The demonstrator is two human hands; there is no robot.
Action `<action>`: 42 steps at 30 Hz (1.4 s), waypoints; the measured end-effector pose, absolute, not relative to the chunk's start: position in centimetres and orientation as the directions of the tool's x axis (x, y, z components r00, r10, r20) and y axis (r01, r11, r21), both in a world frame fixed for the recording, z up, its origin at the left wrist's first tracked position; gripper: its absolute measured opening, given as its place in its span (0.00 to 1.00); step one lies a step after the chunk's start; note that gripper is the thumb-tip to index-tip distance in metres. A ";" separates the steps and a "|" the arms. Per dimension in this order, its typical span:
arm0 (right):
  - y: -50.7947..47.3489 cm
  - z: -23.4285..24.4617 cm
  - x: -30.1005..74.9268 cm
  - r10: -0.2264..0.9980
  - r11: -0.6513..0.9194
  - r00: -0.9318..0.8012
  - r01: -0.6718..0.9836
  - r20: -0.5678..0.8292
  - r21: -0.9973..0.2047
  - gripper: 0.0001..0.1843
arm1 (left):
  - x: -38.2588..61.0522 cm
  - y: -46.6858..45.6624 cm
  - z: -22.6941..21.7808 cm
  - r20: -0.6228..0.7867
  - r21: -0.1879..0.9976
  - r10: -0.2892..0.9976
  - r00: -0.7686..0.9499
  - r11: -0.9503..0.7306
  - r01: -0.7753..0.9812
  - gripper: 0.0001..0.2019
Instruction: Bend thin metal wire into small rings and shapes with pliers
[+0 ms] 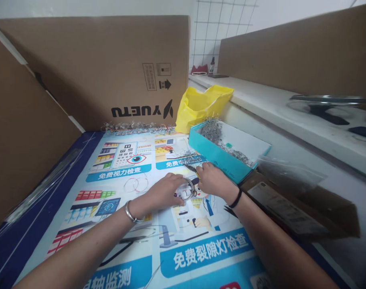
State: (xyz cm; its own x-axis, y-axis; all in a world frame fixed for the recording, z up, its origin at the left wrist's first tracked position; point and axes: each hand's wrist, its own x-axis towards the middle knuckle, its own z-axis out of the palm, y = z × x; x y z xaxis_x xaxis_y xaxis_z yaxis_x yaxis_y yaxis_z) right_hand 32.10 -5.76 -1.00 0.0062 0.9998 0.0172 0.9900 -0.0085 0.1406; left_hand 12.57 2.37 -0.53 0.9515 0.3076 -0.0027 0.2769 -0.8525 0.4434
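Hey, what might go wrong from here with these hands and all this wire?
The dark, pointed metal tool in the right hand sits close to the left hand, so a slip might nick its fingers. The round, silvery wire coil in the left hand could spring loose if that grip eases. Tangled silver wire scraps jut above the rim of the turquoise rectangular box and might scratch a passing hand.

Shiny metal, thin plastic, matt cardboard
Coil (192, 188) and bracelet (128, 212) look like smooth, bright metal; the scraps (212, 131) rough wire; the bag (202, 102) creased plastic; the pouch (291, 171) clear, glossy plastic; the panel (95, 66) matt cardboard.
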 end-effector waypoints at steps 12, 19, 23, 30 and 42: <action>-4.9 -1.2 33.2 1.000 -0.002 0.003 0.994 -0.013 0.112 0.13 | 13.4 3.6 -1.1 0.045 0.421 0.291 0.956 -0.873 0.246 0.29; -4.8 -1.0 33.1 0.999 -0.033 0.032 0.997 0.007 0.073 0.14 | 14.0 4.1 -0.7 0.036 0.404 0.256 0.966 -0.888 0.220 0.27; -4.9 -0.9 33.1 0.997 -0.069 0.067 0.997 0.027 0.045 0.15 | 14.4 4.3 -0.5 0.031 0.391 0.243 0.969 -0.895 0.212 0.26; -4.9 -1.4 33.8 0.994 -0.103 0.102 0.995 0.035 0.012 0.11 | 14.8 4.6 -0.4 0.031 0.395 0.240 0.970 -0.895 0.209 0.25; -4.7 -2.6 35.2 0.935 -0.256 0.292 0.949 0.203 -0.186 0.19 | 12.8 4.4 0.5 0.093 0.442 0.362 0.928 -0.850 0.287 0.25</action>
